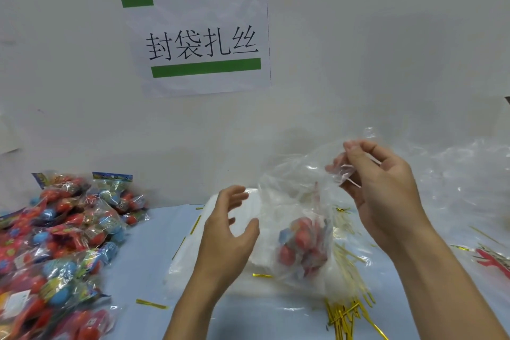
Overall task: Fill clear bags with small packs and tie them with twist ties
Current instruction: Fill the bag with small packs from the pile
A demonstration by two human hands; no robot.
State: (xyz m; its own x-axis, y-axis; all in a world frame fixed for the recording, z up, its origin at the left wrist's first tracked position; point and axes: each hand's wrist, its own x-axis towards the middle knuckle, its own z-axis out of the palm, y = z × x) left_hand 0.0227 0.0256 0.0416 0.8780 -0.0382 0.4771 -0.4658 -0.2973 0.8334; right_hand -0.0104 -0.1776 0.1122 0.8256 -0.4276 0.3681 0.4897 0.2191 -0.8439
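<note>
— So, what's she up to with that clear bag (300,218)?

— Getting ready to close it, I'd say. The right hand (386,190) pinches the crumpled mouth of the bag up high, fingers curled into the film, and the bag hangs from it over the stack of flat bags (240,270) on the table (143,262).

— And the other one?

— The left hand (229,224) is just beside the bag, fingers loosely spread, holding nothing. Whether it brushes the film I can't tell.

— How would you do it well?

— Gather the neck tight above the packs, squeeze the air out, then fetch one tie from the gold twist ties (350,309) lying near the bag's right side. Keep the pinch firm, or the film slips open.

— What's inside?

— Red and blue small packs (300,243) bunched at the bottom; the film above is wrinkled and slack. More of them wait in the pile of packs (60,243) at the left, well apart.
</note>
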